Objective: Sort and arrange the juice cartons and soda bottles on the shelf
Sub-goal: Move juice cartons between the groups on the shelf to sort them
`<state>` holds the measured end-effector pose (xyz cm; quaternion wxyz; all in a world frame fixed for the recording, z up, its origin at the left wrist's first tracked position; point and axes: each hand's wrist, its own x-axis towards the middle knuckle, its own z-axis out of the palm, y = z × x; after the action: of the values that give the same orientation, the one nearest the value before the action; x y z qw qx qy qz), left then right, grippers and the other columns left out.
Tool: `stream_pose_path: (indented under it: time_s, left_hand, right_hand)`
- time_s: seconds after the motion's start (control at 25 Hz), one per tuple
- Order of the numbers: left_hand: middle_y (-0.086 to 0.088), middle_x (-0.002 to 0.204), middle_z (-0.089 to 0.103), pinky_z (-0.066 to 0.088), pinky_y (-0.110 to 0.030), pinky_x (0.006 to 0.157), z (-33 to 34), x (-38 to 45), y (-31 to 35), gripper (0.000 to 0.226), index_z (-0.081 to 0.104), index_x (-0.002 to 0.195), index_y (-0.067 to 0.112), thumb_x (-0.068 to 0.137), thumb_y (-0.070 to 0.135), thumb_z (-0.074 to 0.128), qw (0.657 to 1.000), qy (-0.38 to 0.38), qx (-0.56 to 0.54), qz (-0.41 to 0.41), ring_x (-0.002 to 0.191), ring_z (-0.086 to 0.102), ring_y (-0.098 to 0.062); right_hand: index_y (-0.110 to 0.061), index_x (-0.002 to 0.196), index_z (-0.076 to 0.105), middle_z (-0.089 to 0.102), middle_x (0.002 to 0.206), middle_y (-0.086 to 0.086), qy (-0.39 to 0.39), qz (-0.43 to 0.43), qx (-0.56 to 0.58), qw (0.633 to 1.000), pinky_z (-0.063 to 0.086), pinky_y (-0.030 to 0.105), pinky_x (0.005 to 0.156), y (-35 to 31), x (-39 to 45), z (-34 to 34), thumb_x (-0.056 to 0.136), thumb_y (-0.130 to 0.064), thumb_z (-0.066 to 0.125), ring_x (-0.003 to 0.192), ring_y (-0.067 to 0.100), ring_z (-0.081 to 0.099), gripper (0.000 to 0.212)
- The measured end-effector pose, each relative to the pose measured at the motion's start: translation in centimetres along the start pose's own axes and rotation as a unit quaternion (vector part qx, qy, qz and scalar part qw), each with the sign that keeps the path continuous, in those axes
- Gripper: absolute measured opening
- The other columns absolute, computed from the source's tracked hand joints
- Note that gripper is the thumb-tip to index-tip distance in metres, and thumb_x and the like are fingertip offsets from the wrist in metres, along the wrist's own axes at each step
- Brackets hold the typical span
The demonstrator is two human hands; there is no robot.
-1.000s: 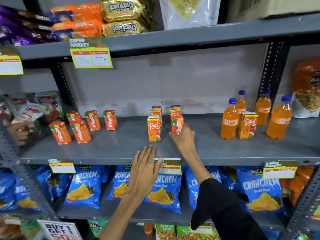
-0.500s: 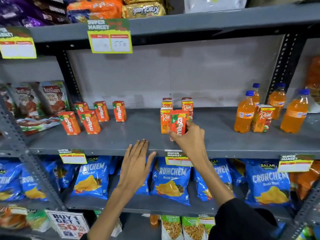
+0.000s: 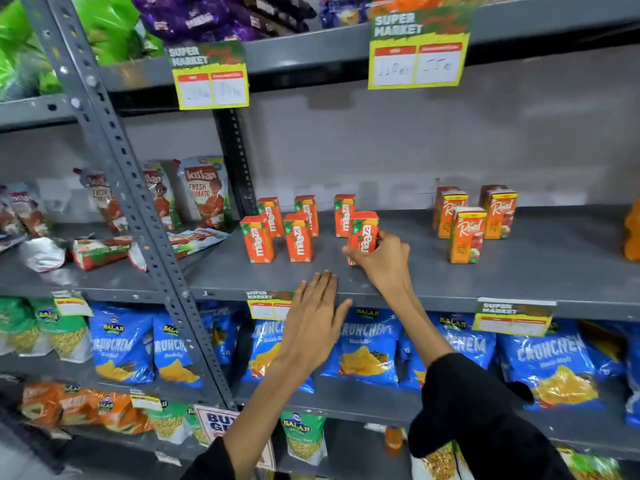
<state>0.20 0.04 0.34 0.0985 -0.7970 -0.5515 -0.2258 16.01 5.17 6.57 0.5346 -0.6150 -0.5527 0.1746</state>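
Shelf [image 3: 519,271], middle tier, grey metal. At its left end, five Maaza cartons [image 3: 297,237] stood upright in two loose rows: two in front, three behind, small gaps between them.

Left hand [image 3: 313,323] lay flat against the shelf's front edge, fingers [image 3: 323,289] straight and together, holding nothing. Judged to be a brace only.

Right hand [image 3: 384,259] was closed round a sixth Maaza carton [image 3: 363,233], fingers wrapped about its lower half, thumb side toward the camera. Carton upright or nearly so, just right of the front row, in front of the rightmost back carton. Could not tell whether its base was on the shelf.

To place it well: set it level with the two front cartons, matching their gap, label facing out, base flat before letting go. Risk judged: knuckles nudging the carton behind.

Further right, well apart, the Real cartons [image 3: 465,237] stood in their own cluster. An orange bottle [image 3: 633,233] was just visible at the frame edge.
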Motion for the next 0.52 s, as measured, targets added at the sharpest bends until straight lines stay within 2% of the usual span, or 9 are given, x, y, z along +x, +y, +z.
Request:
stream_pose_path:
  time_s: [0.04, 0.12, 0.2, 0.36, 0.52]
  left_hand:
    - [-0.009, 0.157, 0.044, 0.024, -0.042, 0.125, 0.0, -0.1, -0.3, 0.064, 0.041, 0.150, 0.008, 0.104, 0.051, 0.027, 1.000, 0.002, 0.007, 0.009, 0.148, 0.036, -0.024]
    - [-0.009, 0.156, 0.046, 0.026, -0.043, 0.125, 0.2, -0.1, -0.5, 0.068, 0.041, 0.150, 0.008, 0.103, 0.053, 0.020, 1.000, 0.007, 0.003, 0.018, 0.147, 0.038, -0.024]
    - [-0.009, 0.155, 0.048, 0.027, -0.043, 0.124, 0.6, -0.1, -0.6, 0.069, 0.042, 0.149, 0.008, 0.103, 0.053, 0.018, 1.000, 0.017, -0.005, 0.018, 0.146, 0.039, -0.024]
    - [-0.009, 0.153, 0.050, 0.029, -0.044, 0.123, 1.1, 0.1, -1.0, 0.067, 0.044, 0.147, 0.007, 0.103, 0.052, 0.020, 0.999, 0.030, -0.008, 0.021, 0.145, 0.042, -0.023]
    - [-0.008, 0.156, 0.045, 0.026, -0.043, 0.125, 1.6, 0.1, -0.9, 0.069, 0.040, 0.150, 0.009, 0.104, 0.053, 0.016, 0.999, 0.026, -0.011, 0.017, 0.147, 0.037, -0.022]
  right_hand:
    - [-0.010, 0.096, 0.073, 0.078, 0.091, 0.006, -0.007, 0.006, -0.008, 1.000, 0.044, 0.007, 0.064, -0.3, 0.4, 1.2, 0.071, -0.038, 0.087, 0.088, 0.019, 0.072, 0.041]
    - [-0.007, 0.107, 0.070, 0.076, 0.103, 0.009, -0.022, 0.018, -0.026, 0.999, 0.051, 0.023, 0.083, -0.3, 1.0, 2.7, 0.073, -0.039, 0.086, 0.103, 0.025, 0.068, 0.049]
    - [-0.006, 0.115, 0.067, 0.074, 0.111, 0.010, -0.028, 0.024, -0.042, 0.998, 0.055, 0.037, 0.093, 0.0, 1.3, 3.5, 0.073, -0.039, 0.086, 0.109, 0.028, 0.066, 0.056]
    - [-0.006, 0.119, 0.064, 0.073, 0.114, 0.010, -0.022, 0.025, -0.054, 0.998, 0.057, 0.042, 0.093, -0.1, 1.5, 4.3, 0.071, -0.039, 0.087, 0.108, 0.026, 0.068, 0.062]
    - [-0.006, 0.128, 0.056, 0.069, 0.121, 0.012, -0.024, 0.040, -0.045, 0.998, 0.058, 0.045, 0.094, -0.2, 1.7, 4.6, 0.072, -0.039, 0.087, 0.110, 0.027, 0.068, 0.072]
